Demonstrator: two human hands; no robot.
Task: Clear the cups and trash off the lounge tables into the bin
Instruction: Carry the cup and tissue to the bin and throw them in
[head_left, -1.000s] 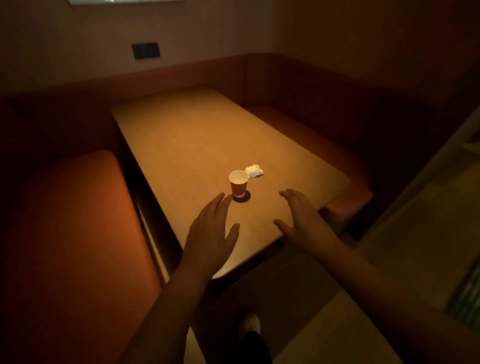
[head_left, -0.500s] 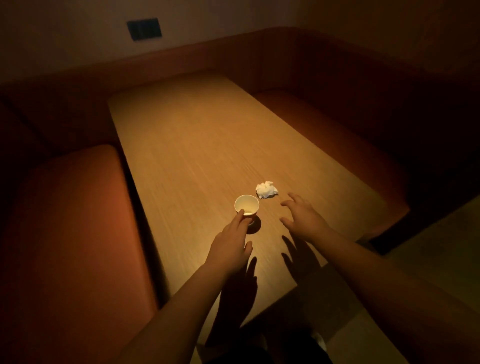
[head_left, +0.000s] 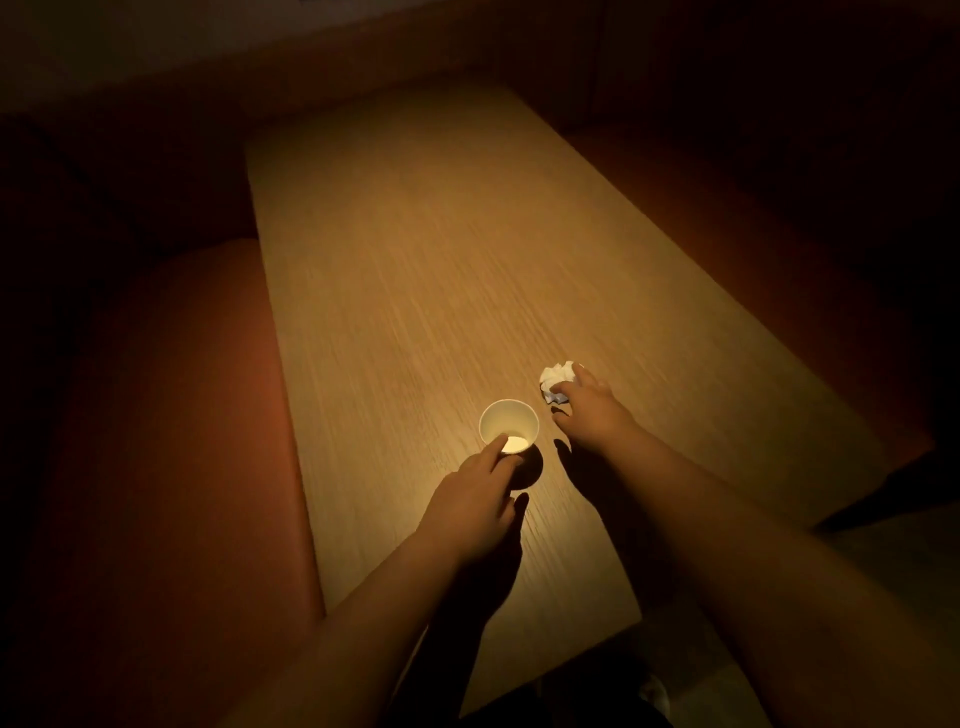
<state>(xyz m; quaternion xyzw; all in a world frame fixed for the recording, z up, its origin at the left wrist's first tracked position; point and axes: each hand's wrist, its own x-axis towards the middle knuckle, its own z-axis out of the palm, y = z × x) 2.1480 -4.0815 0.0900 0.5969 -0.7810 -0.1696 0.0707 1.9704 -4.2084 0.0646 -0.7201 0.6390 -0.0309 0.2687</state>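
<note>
Cup (head_left: 506, 423): touching its near rim with left hand (head_left: 467, 501), firm hold impossible to tell; pinching crumpled tissue (head_left: 551, 375) in right hand (head_left: 592, 415), just right of that, both sitting on table (head_left: 415, 260).

We have one view, worn on the head, facing forward and steeply down along the wooden counter (head_left: 467, 260) from its near short end. It sits close: both forearms cross the bottom edge, and the left hand (head_left: 467, 504) and right hand (head_left: 592, 415) sit low and central by the paper cup (head_left: 509, 423) and crumpled tissue (head_left: 555, 376). The orange bench seat (head_left: 182, 415) fills the left; the far end is dim.
</note>
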